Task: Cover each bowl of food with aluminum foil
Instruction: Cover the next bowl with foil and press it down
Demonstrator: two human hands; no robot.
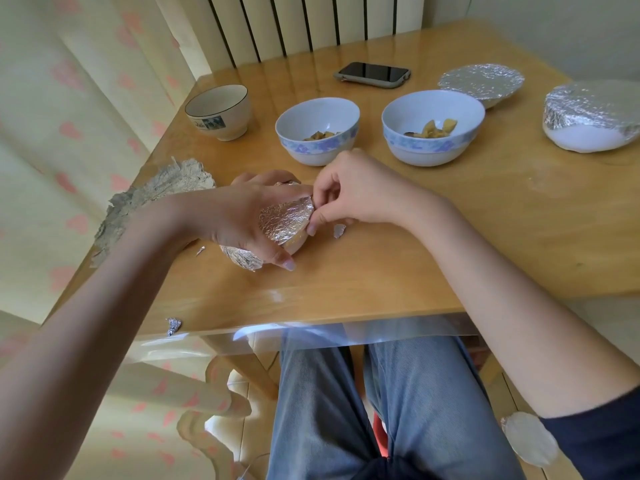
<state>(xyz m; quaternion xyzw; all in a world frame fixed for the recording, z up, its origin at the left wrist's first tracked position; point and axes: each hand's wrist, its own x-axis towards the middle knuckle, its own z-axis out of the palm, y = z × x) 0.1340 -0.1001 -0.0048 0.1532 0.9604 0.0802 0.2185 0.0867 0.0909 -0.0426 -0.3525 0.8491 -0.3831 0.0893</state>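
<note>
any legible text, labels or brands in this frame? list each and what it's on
Nothing fully readable.
Cream bowl at the table's far left: a printed patch with cursive lettering beside a small picture, too blurred to read.
Phone: screen dark, no text or logo visible.
Two blue-rimmed bowls: floral band only, no words.
Foil on the covered bowls and on the bowl in hand: no print.
</note>
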